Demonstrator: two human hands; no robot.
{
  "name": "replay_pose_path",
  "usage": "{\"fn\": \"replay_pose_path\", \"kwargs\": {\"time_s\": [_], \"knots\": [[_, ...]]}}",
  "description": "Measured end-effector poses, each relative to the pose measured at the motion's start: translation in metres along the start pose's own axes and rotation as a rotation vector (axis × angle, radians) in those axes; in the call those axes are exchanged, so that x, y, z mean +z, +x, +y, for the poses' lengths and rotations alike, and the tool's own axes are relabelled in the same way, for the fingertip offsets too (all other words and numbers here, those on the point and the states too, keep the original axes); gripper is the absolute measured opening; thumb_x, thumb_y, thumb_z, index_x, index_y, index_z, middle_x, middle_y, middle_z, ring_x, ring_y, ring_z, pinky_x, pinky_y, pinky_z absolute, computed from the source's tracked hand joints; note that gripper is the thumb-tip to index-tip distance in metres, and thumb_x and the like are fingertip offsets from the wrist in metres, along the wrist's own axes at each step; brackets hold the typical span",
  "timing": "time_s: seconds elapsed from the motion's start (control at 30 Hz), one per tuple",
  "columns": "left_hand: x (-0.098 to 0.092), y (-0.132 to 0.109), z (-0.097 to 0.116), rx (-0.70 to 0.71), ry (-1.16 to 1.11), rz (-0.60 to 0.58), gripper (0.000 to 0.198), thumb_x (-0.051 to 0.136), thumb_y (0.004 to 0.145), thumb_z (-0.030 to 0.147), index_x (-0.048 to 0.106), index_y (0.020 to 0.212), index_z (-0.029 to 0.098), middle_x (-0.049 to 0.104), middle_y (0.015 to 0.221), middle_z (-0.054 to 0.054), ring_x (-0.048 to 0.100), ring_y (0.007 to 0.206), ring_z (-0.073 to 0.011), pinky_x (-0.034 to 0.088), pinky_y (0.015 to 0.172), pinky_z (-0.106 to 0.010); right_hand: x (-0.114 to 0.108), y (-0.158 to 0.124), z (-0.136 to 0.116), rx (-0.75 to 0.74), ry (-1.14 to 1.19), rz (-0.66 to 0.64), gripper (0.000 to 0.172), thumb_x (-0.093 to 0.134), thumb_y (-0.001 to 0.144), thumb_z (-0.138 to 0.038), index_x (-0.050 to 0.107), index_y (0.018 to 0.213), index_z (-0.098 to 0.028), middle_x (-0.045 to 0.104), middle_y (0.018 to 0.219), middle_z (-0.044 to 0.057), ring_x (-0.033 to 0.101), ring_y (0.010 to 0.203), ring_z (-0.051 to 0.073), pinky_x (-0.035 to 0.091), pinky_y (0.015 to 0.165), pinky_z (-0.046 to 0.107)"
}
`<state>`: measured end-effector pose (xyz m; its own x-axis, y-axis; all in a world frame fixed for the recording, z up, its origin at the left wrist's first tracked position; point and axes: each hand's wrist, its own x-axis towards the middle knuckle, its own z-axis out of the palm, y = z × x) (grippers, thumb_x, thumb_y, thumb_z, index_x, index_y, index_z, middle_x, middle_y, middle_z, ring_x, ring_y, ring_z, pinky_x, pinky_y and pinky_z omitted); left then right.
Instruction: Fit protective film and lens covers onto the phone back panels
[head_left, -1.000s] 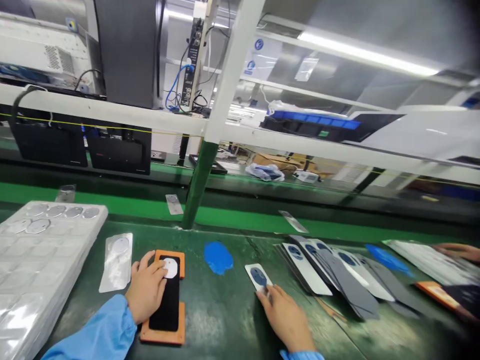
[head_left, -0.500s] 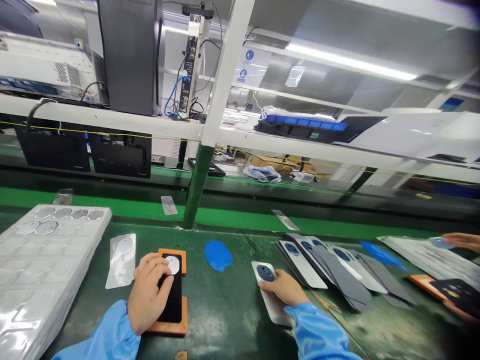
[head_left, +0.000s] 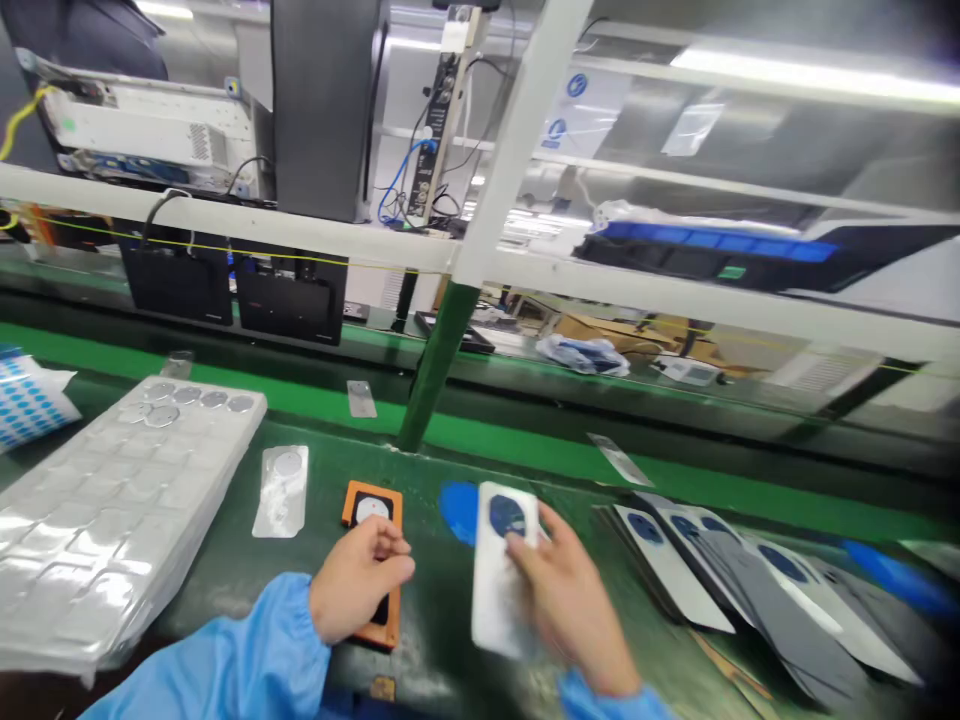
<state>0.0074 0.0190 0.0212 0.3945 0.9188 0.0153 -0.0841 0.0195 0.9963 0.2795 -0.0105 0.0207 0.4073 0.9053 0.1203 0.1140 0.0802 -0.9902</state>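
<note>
My left hand sits curled over an orange jig, its fingers at the black pad and just below a white disc. The hand hides most of the pad. My right hand holds up a white rectangular sheet printed with a dark blue circle. The sheet is tilted and partly covers a blue patch on the green bench mat.
A plastic-wrapped white tray with silver discs lies on the left, and a clear film holding a disc lies beside it. Overlapping white and grey sheets fan out on the right. A white shelf frame with equipment runs behind.
My right hand has lifted the white sheet off the mat and carried it left over the blue patch. My left hand has curled and drawn back slightly, showing more of the white disc.
</note>
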Motion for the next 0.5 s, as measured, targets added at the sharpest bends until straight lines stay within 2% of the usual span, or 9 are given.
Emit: {"fn": "replay_pose_path", "kwargs": {"time_s": [0.03, 0.1, 0.17, 0.27, 0.33, 0.4, 0.5], "knots": [[0.004, 0.000, -0.002, -0.045, -0.089, -0.026, 0.023, 0.067, 0.074, 0.017, 0.061, 0.096, 0.018, 0.068, 0.094, -0.005, 0.062, 0.087, -0.0169, 0.048, 0.080, -0.030, 0.031, -0.017, 0.000, 0.036, 0.064, -0.112, 0.082, 0.065, 0.083, -0.044, 0.022, 0.151, -0.025, 0.072, 0.107, 0.008, 0.071, 0.085, 0.025, 0.058, 0.077, 0.043], [0.005, 0.000, -0.006, -0.135, -0.213, -0.050, 0.025, 0.066, 0.070, 0.014, 0.061, 0.094, 0.016, 0.068, 0.086, -0.004, 0.064, 0.079, -0.0169, 0.049, 0.072, -0.028, 0.081, -0.048, 0.000, 0.031, 0.079, -0.224, 0.078, 0.060, 0.087, -0.045, 0.018, 0.151, -0.029, 0.068, 0.118, 0.009, 0.070, 0.092, 0.024, 0.059, 0.079, 0.042], [-0.003, -0.002, -0.009, -0.192, -0.284, -0.009, 0.026, 0.063, 0.066, 0.011, 0.062, 0.092, 0.015, 0.068, 0.078, -0.003, 0.063, 0.068, -0.0163, 0.047, 0.062, -0.026, 0.110, -0.068, -0.002, -0.082, -0.091, -0.185, 0.066, 0.060, 0.088, -0.045, 0.033, 0.145, -0.028, 0.064, 0.126, 0.011, 0.068, 0.098, 0.026, 0.059, 0.082, 0.043], [-0.022, -0.010, -0.011, -0.216, -0.336, 0.110, 0.031, 0.061, 0.060, 0.007, 0.061, 0.090, 0.014, 0.067, 0.071, -0.001, 0.059, 0.057, -0.0133, 0.044, 0.056, -0.023, 0.120, -0.075, -0.005, -0.434, -0.467, -0.085, 0.038, 0.065, 0.085, -0.043, 0.061, 0.119, -0.026, 0.061, 0.125, 0.012, 0.062, 0.107, 0.030, 0.053, 0.093, 0.049], [-0.033, -0.016, -0.013, -0.216, -0.338, 0.130, 0.034, 0.061, 0.059, 0.006, 0.060, 0.092, 0.015, 0.067, 0.071, -0.001, 0.058, 0.057, -0.0125, 0.044, 0.056, -0.023, 0.120, -0.071, -0.007, -0.631, -0.612, -0.168, 0.026, 0.066, 0.085, -0.041, 0.067, 0.107, -0.026, 0.063, 0.117, 0.012, 0.060, 0.107, 0.030, 0.051, 0.094, 0.049], [-0.039, -0.021, -0.016, -0.212, -0.316, 0.114, 0.036, 0.060, 0.060, 0.006, 0.060, 0.095, 0.015, 0.067, 0.071, 0.000, 0.058, 0.056, -0.0119, 0.043, 0.055, -0.022, 0.121, -0.067, -0.007, -0.725, -0.680, -0.288, 0.024, 0.064, 0.087, -0.041, 0.068, 0.106, -0.026, 0.066, 0.111, 0.011, 0.062, 0.103, 0.028, 0.054, 0.089, 0.046], [-0.043, -0.026, -0.021, -0.210, -0.250, 0.110, 0.035, 0.059, 0.061, 0.006, 0.059, 0.095, 0.016, 0.065, 0.069, 0.002, 0.054, 0.053, -0.0097, 0.038, 0.052, -0.020, 0.125, -0.065, -0.006, -0.774, -0.772, -0.365, 0.025, 0.060, 0.091, -0.042, 0.068, 0.105, -0.023, 0.068, 0.110, 0.011, 0.064, 0.100, 0.026, 0.056, 0.087, 0.043]]}}
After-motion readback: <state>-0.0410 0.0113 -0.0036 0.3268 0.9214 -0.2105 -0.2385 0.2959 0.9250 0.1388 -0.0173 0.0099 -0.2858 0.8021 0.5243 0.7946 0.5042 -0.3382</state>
